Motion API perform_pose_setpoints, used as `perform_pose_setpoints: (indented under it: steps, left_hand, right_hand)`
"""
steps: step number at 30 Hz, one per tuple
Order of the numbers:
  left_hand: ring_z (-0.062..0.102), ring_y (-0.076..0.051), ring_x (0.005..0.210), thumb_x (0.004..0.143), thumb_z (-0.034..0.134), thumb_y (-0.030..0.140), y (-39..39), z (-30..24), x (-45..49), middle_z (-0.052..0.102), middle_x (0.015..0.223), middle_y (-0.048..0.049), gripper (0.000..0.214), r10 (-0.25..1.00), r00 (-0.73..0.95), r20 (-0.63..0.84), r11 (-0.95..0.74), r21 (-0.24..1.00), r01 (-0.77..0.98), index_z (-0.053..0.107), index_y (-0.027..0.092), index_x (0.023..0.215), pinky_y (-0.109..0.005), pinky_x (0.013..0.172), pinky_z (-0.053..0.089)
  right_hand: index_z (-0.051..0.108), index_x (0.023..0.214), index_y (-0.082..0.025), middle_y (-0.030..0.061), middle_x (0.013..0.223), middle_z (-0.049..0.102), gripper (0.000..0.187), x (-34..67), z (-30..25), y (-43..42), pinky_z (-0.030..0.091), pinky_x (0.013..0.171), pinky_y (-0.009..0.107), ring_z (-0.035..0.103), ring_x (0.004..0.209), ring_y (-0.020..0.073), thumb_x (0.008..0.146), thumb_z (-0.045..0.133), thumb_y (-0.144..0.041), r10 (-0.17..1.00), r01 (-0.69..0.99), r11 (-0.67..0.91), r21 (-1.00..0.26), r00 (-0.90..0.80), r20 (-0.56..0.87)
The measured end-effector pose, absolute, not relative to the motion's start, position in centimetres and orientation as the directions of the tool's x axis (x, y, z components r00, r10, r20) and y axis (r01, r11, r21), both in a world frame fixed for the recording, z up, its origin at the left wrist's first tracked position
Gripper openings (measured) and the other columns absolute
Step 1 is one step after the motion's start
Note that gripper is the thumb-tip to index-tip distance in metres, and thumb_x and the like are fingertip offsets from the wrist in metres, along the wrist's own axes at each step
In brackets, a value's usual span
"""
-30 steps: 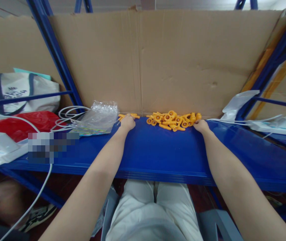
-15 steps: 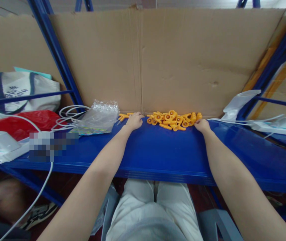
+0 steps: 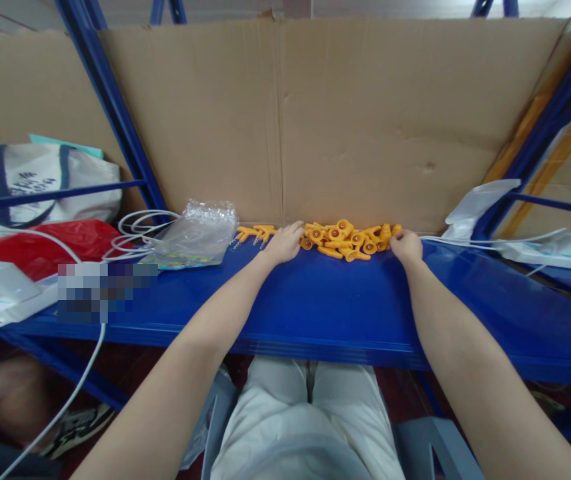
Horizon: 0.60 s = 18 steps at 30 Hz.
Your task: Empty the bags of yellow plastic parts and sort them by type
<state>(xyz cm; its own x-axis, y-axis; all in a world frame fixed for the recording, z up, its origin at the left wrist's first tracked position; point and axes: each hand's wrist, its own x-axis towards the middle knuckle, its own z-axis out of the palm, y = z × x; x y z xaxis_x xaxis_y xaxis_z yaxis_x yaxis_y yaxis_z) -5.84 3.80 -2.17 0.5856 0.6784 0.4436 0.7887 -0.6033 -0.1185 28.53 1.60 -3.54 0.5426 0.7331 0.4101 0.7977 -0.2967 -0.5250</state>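
A pile of yellow plastic pieces (image 3: 343, 239), several with round cup-shaped ends, lies on the blue shelf (image 3: 335, 300) against the cardboard. My left hand (image 3: 285, 243) reaches to the pile's left end, fingers stretched forward and apparently empty. Left of that hand lie yellow-handled corkscrews (image 3: 255, 233), their metal spirals pointing toward me. At the pile's right end my right hand (image 3: 407, 248) is closed, with its fingertips at a yellow piece (image 3: 395, 229); the fingers partly hide it.
A clear plastic bag (image 3: 195, 233) lies left of the corkscrews, beside white cables (image 3: 135, 233) and a red bag (image 3: 80, 240). White power strips sit at both sides, the right one (image 3: 555, 250) by a blue post. Cardboard (image 3: 365, 120) walls the back.
My left hand has moved right, from over the corkscrews to the pile's left end, uncovering more corkscrews. My right hand has shifted slightly and stays at the pile's right end.
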Motion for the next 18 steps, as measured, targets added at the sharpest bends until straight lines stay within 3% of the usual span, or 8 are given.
perform_pose_setpoints:
  steps: [6,12,18]
  left_hand:
    - [0.050,-0.021,0.139,0.083,0.041,0.001,4.5,-2.7,-5.4,0.053,0.151,-0.0125,0.062,0.658,0.646,0.387,-0.655,-0.128,0.745,0.051,0.015,0.142,-0.036,0.113,0.042]
    - [0.061,-0.026,0.123,0.097,0.041,0.015,4.1,-2.3,-5.2,0.064,0.129,-0.0159,0.041,0.701,0.604,0.380,-0.590,-0.167,0.790,0.058,0.013,0.134,-0.037,0.102,0.049]
    - [0.062,-0.026,0.118,0.094,0.038,0.010,3.7,-1.8,-5.6,0.066,0.121,-0.0146,0.039,0.708,0.568,0.420,-0.544,-0.189,0.818,0.066,0.015,0.121,-0.037,0.097,0.049]
  right_hand:
    - [0.064,0.092,-0.019,0.0171,0.109,0.069,0.019,27.0,-2.4,1.1,0.048,0.089,0.039,0.064,0.104,0.0299,0.088,0.047,-0.025,0.709,0.860,-0.175,-0.479,0.447,0.545]
    - [0.061,0.093,-0.021,0.0145,0.104,0.066,0.018,24.7,-1.8,1.3,0.048,0.083,0.037,0.062,0.099,0.0280,0.090,0.045,-0.028,0.707,0.955,-0.007,-0.295,0.213,0.674]
    - [0.062,0.106,-0.017,0.0182,0.115,0.066,0.027,21.6,-1.3,1.5,0.048,0.092,0.044,0.060,0.111,0.0319,0.093,0.039,-0.023,0.740,0.988,0.106,-0.110,-0.004,0.673]
